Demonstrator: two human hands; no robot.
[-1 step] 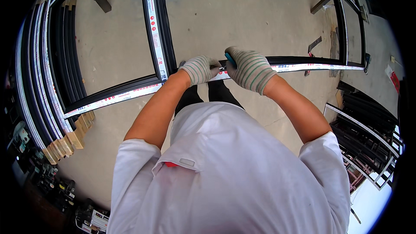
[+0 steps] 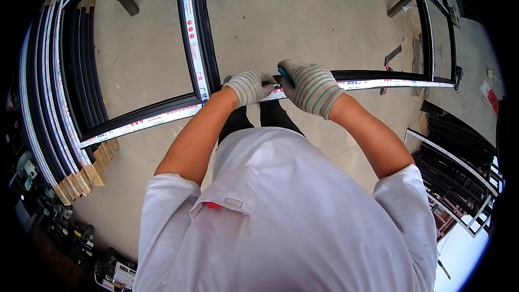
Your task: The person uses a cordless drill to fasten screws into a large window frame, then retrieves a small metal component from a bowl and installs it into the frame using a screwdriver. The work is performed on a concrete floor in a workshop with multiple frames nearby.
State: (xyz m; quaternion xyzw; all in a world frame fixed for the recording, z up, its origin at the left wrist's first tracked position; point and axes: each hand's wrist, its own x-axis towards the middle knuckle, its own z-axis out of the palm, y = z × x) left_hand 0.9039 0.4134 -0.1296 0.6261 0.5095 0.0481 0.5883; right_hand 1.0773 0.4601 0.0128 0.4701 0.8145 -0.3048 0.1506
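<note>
A large black window frame (image 2: 146, 111), its profiles faced with white printed film, stretches across in front of me. My left hand (image 2: 248, 87), in a grey-and-green striped glove, is closed at the near rail, just right of the upright bar (image 2: 197, 38). Its fingertips are pinched at the rail; what they grip is too small to tell. My right hand (image 2: 313, 89), gloved alike, is wrapped round a tool with a teal handle (image 2: 285, 75). The tool's working end is hidden, close to the left fingertips. Both hands rest over the rail.
Several long film-covered profiles (image 2: 46, 92) with cardboard-wrapped ends are stacked at the left. Dark frames and bars (image 2: 459, 157) lie at the lower right. A red-handled tool (image 2: 388, 59) shows beyond the near rail. Machine parts (image 2: 65, 227) crowd the lower left.
My right hand has tipped very slightly left, and the teal handle has shifted with it. My left hand and the window frame have not moved.
</note>
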